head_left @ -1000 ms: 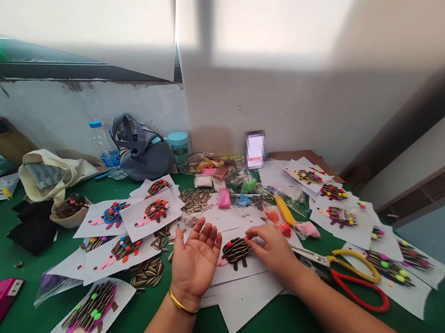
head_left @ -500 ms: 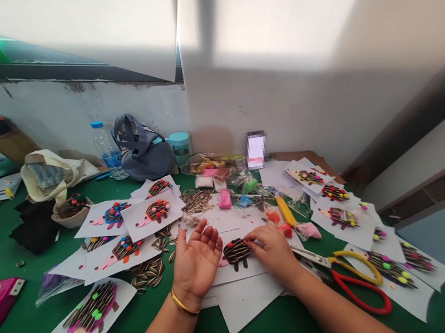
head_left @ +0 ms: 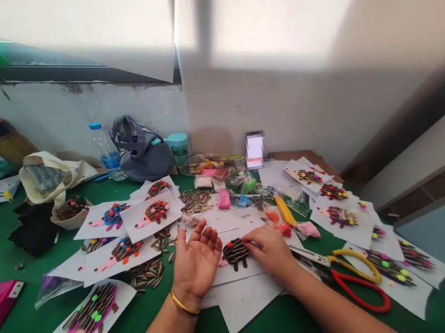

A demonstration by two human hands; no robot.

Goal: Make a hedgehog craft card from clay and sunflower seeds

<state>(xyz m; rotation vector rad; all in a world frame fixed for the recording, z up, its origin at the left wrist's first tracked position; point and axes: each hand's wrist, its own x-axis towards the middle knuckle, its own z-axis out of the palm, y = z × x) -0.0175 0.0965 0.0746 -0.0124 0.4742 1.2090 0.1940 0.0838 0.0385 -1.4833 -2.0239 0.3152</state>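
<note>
A hedgehog picture [head_left: 236, 250] lies on white paper in front of me, its body covered with striped sunflower seeds, with a red dot at the upper left and two dark legs below. My right hand [head_left: 274, 255] rests at its right side, thumb and fingertips pinched together against the seeds. What they pinch, if anything, is too small to make out. Left of the picture, my left hand [head_left: 197, 260] is held palm up with its fingers spread, and no object shows on the palm. A gold bracelet [head_left: 184, 303] circles that wrist.
Scissors [head_left: 349, 273] with red and yellow handles lie by my right forearm. Sunflower seeds [head_left: 149, 274] are scattered at left. Finished hedgehog cards [head_left: 152, 214] flank both sides. Bagged coloured clay [head_left: 223, 199], a yellow tool [head_left: 285, 210] and a phone [head_left: 255, 150] stand further back.
My right hand's fingertips have shifted slightly left over the seeds. The left hand stays palm up, nearly unmoved.
</note>
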